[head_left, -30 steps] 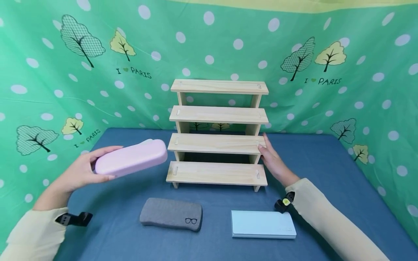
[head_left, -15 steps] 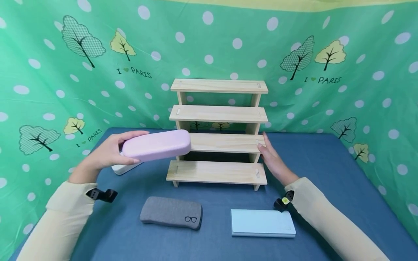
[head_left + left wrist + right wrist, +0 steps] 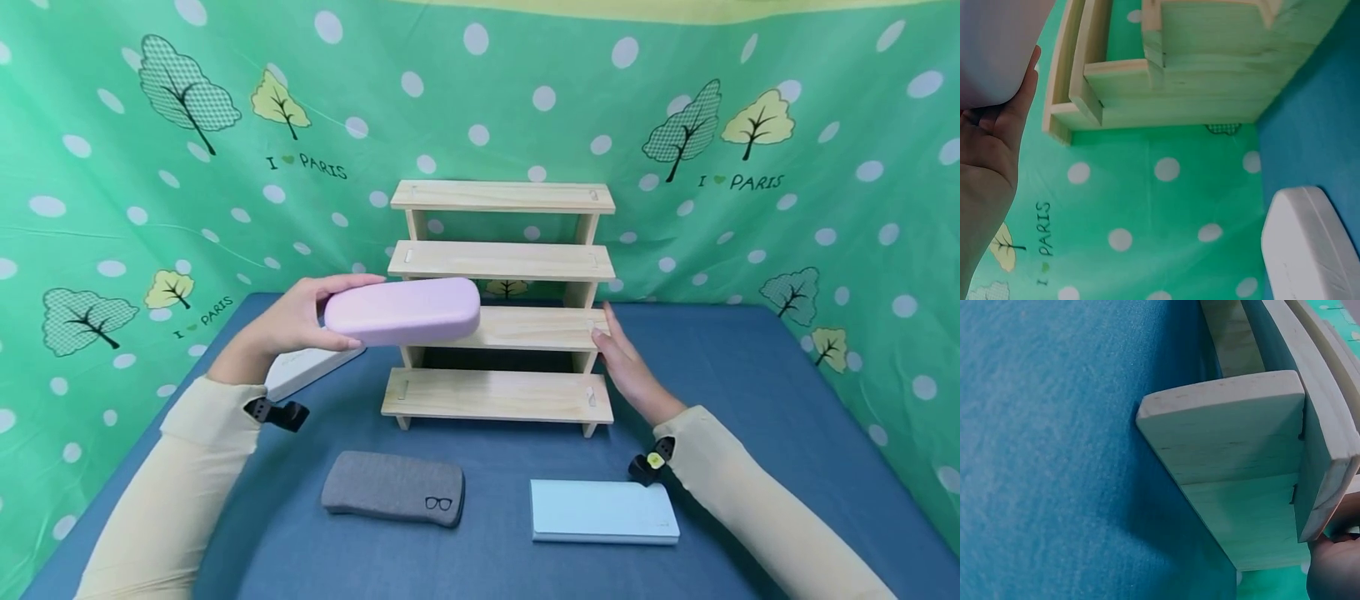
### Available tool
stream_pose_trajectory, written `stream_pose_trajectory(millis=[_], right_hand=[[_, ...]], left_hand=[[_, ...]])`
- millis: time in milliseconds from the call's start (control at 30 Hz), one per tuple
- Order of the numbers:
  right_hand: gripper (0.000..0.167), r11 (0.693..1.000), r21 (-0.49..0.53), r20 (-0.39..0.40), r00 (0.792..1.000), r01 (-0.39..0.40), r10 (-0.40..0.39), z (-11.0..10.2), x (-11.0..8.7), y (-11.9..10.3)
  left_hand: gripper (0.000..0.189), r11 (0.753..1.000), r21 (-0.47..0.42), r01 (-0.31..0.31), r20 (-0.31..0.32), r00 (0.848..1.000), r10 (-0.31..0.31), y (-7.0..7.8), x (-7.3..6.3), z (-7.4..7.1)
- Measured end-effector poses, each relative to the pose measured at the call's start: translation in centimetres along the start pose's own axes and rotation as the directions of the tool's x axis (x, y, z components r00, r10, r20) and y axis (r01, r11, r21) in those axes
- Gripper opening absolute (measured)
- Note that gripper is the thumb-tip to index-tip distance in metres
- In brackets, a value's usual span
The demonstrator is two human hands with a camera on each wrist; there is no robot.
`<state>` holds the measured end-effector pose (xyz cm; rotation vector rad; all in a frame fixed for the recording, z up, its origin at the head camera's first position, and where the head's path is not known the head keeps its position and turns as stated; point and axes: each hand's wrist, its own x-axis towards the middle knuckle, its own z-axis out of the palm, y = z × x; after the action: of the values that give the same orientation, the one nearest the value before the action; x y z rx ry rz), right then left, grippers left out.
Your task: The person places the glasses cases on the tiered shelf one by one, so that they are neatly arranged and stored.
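My left hand (image 3: 296, 321) grips a lilac, rounded oblong glasses case (image 3: 405, 312) by its left end, thumb below and fingers above. The case is held level in front of the left part of a pale wooden four-step display stand (image 3: 495, 392), hiding part of the steps behind it. In the left wrist view, the case (image 3: 997, 50) fills the upper left corner, and the stand's side panel (image 3: 1210, 69) shows beyond. My right hand (image 3: 633, 375) holds the right end of the second step from the bottom, thumb at the front edge; its other fingers are partly hidden.
A grey glasses case (image 3: 393, 489) and a light blue flat case (image 3: 603, 512) lie on the blue tablecloth (image 3: 495, 567) before the stand. Behind my left forearm lies a white case (image 3: 307, 369), partly covered. A green dotted curtain (image 3: 480, 83) hangs behind the stand.
My left hand has carried the lilac case to the right and upward, toward the stand, uncovering part of the white case. The right hand stays at the step's end.
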<state>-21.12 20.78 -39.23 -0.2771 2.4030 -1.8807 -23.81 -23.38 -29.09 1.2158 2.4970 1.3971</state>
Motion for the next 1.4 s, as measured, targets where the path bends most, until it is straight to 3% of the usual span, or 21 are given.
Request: stream_pose_trajectory(millis=[300,633,867,1233,1400], right_hand=[[0.065,0.994,-0.106,-0.017,0.999,0.025,-0.027,-0.1,-0.1,0.0],[0.064,0.994,-0.102,-0.006,0.999,0.050,-0.051,-0.4,-0.3,0.1],[0.063,0.992,-0.101,0.001,0.997,0.071,-0.071,-0.5,-0.1,0.3],[0.063,0.994,-0.099,-0.004,0.998,0.055,-0.055,-0.3,-0.2,0.1],[0.063,0.993,-0.103,0.003,0.999,0.051,-0.051,-0.2,0.0,0.1]], left_hand=[[0.076,1.000,0.001,-0.010,0.000,1.000,0.010,0.7,2.4,0.2],[0.075,0.999,-0.034,-0.014,0.006,1.000,0.015,0.6,4.8,-0.3],[0.074,0.995,-0.092,0.026,0.019,1.000,-0.025,1.3,7.1,-0.9],[0.074,0.998,-0.040,0.054,0.017,0.998,-0.053,2.6,10.9,-1.1],[0.074,0.995,-0.025,0.097,0.014,0.995,-0.096,3.0,12.5,-1.3]])
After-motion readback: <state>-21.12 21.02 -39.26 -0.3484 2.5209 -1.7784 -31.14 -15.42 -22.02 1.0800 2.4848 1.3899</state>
